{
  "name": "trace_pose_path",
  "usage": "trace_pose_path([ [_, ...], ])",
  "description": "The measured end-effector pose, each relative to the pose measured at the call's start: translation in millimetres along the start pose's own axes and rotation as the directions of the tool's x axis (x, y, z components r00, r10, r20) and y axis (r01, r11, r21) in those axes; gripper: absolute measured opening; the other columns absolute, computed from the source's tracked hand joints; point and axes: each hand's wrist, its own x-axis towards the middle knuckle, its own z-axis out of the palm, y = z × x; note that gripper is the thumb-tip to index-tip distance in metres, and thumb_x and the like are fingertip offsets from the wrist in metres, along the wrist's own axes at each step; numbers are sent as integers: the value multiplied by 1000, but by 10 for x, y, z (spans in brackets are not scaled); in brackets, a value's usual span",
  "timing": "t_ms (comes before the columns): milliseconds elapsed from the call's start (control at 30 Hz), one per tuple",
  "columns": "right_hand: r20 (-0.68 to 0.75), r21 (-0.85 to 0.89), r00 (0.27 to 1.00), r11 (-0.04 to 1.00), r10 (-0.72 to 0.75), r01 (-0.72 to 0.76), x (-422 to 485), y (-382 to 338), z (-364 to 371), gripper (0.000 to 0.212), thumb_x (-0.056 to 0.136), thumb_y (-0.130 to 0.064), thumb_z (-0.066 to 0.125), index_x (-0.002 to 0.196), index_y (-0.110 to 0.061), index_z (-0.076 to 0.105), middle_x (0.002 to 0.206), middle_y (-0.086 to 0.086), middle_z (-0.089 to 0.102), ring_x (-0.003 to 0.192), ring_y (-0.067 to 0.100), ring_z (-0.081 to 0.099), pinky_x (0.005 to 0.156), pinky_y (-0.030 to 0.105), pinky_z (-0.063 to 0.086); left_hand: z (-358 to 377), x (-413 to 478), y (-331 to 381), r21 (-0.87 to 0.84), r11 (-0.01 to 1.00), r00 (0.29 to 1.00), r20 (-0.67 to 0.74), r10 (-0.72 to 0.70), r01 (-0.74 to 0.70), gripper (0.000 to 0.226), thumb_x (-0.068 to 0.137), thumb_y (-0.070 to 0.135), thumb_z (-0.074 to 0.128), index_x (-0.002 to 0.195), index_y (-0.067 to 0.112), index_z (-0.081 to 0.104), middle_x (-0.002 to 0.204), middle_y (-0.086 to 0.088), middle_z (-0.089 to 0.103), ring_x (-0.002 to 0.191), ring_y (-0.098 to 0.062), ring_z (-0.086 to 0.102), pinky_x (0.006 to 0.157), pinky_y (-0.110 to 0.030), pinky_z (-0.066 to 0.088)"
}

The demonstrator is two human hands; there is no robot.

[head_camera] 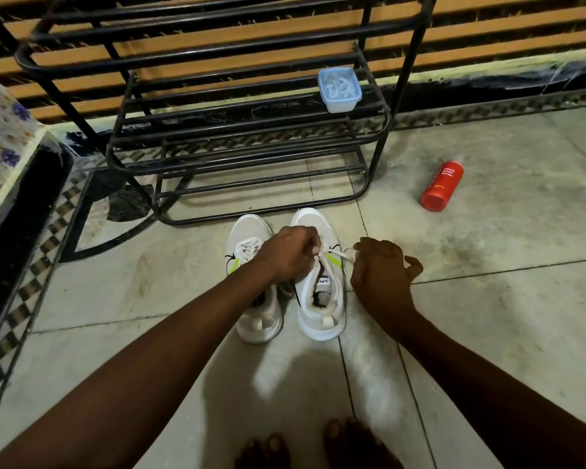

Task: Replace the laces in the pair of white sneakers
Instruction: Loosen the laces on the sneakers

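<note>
Sneakers (313, 221) — two — one lace (342, 253) pinched by left hand (288, 253) and right hand (383, 272).

We see a rack (244, 106) of black metal tubing, its paint dully shining. On its shelf sits a smooth box (339, 91) of translucent pale-blue plastic. Just in front of the rack, the sneakers (310, 223) look like matt white woven cloth (smoother at the heels), with a flat cloth lace (345, 254). Right of the rack, a glossy red plastic bottle (442, 184) lies on matt, mottled, stone-like floor tiles (504, 299).
</note>
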Motion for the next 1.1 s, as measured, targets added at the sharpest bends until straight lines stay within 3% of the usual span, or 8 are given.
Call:
trace_pose_path([
  [67,-1,-55,1000,998,-15,15,-21,30,13,32,88,-26,45,114,-27,65,132,-8,58,120,27,54,97,50,29,11,-5,15,55,998,1000,-16,-24,25,14,92,18,59,102,26,66,108,2,70,108,-25,63,87,-42,55],
  [167,50,35,999,999,-16,14,-21,63,8,31,86,-8,48,112,-16,63,122,3,59,94,34,65,76,38,46,56,-11,60,139,990,999,-45,-26,32,15,93,20,59,106,25,64,113,-3,68,106,-29,63,86,-45,55],
  [267,80,47,997,999,13,-17,-42,88,-40,36,84,3,49,114,-13,60,119,7,56,87,35,64,67,36,48,104,-12,84,202,979,997,-72,-3,18,16,94,21,58,109,21,63,115,-6,67,106,-33,62,86,-45,54],
  [367,-10,105,996,991,-84,85,-53,91,-78,16,94,-10,46,101,-8,60,103,11,56,82,35,61,69,40,49,143,-18,88,259,966,996,-83,14,8,20,93,23,59,112,18,61,119,-8,65,109,-35,61,86,-45,54],
  [433,-39,259,975,940,-218,221,-72,47,-92,24,95,-19,42,94,-4,62,92,13,58,79,32,59,72,42,49,147,-19,84,243,970,996,-88,11,11,21,90,23,61,111,18,62,118,-7,66,110,-35,61,85,-43,54],
  [567,-3,310,927,881,-375,357,-125,-39,-28,28,81,-17,66,102,1,66,97,15,63,90,34,62,79,45,53,75,2,84,153,987,997,-59,-47,56,17,85,26,64,102,25,68,112,-6,69,109,-31,63,85,-37,53],
  [833,22,335,937,886,-347,321,-64,-144,78,30,68,2,71,97,5,65,93,19,64,88,37,62,81,37,49,-11,17,188,76,988,990,34,-139,136,38,57,36,56,88,21,72,99,-2,72,99,-29,66,85,-37,58],
  [1100,-15,316,956,906,-293,283,-121,-165,147,28,87,2,58,114,4,65,107,21,65,100,37,62,89,42,50,80,23,197,184,980,997,-11,-81,81,37,70,47,66,98,23,61,111,1,65,105,-26,64,85,-37,54],
])
